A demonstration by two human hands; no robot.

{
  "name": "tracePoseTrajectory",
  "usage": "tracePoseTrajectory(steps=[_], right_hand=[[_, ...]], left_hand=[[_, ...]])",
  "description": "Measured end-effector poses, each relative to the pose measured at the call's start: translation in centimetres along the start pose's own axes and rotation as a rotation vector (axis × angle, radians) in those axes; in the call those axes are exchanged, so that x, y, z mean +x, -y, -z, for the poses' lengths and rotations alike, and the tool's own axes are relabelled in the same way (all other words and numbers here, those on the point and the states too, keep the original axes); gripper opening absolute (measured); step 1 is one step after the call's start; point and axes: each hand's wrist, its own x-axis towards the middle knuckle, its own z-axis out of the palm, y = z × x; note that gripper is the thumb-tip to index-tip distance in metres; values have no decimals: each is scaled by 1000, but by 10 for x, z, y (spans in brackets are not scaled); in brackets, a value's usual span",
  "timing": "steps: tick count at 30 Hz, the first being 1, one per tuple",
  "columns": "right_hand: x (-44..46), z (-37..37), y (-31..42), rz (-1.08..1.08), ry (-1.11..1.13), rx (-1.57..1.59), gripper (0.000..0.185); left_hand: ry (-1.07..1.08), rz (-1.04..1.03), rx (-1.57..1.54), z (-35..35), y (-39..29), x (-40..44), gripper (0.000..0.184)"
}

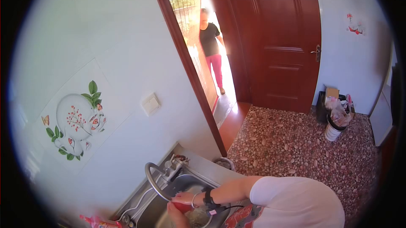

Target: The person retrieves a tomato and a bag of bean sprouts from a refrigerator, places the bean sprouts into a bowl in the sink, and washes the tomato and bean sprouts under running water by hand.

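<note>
My right hand [184,199], with a black watch and a pale bracelet at its wrist, is over the steel sink [150,213] just below the curved faucet [152,179]. Its fingers close around a smooth red thing [182,207], mostly hidden, whose kind I cannot make out. From the bottom edge, my left hand [177,217] meets it, fingers bent against the same red thing. Something pale and shiny [196,218] lies in the basin under my hands, too blurred to name.
A pink-and-white package [99,221] stands left of the sink. Beyond the counter are a small bin [224,163], an open red door [281,41] and a person [210,41] in the doorway. A filled bucket [333,131] stands by the far wall.
</note>
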Motion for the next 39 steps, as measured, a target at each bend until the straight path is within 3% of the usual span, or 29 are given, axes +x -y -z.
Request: tracePoseTrajectory(steps=[1,4,7,8,11,12,15,16,19,20,23,24,27,30,31,33,34,37,39], right_hand=[[24,-13,-30,105,-20,-240,54],[-31,-13,5,763,-268,-728,47],[-35,-13,8,789,-216,-595,39],[-30,-10,12,607,-114,-515,36],[42,-7,-31,155,-81,-358,34],[13,-5,-5,-45,-74,132,36],[6,-9,-2,-409,170,838,35],[-3,-9,7,-277,48,583,38],[-5,-16,-4,216,-232,-262,43],[-8,-15,-8,366,-316,-365,45],[-30,-1,23,413,54,-459,48],[-19,-5,6,635,48,-368,50],[-10,-3,5,412,116,-358,48],[6,-6,-1,239,56,-285,49],[6,-7,6,173,40,-259,50],[-15,0,30,-235,116,103,53],[-26,1,37,-445,155,289,55],[-29,-4,31,-398,214,354,53],[-24,-13,16,80,160,-196,51]], left_hand=[[81,159,-230,10,-1,-5,41],[219,546,-767,-2,-48,-26,44],[214,666,-738,3,-45,-19,43],[116,583,-745,-1,-43,-27,40],[-249,156,270,-20,-30,-24,36],[-331,-108,591,-35,-39,-35,34],[-270,-453,768,-22,-33,-34,32],[-246,-569,816,-22,-28,-32,31],[-36,156,-415,-8,-11,-20,37],[13,381,-609,-4,-9,-15,42],[167,549,-884,-1,-32,-24,42],[153,717,-848,0,-43,-23,41],[128,768,-785,-5,-50,-32,50],[105,663,-747,-5,-44,-30,45],[13,481,-437,1,-32,-27,44],[-169,112,174,9,-3,-21,41],[-236,-82,556,-8,-30,-33,41],[-253,-266,807,-7,-32,-36,42],[-135,104,113,2,-27,-25,37]])
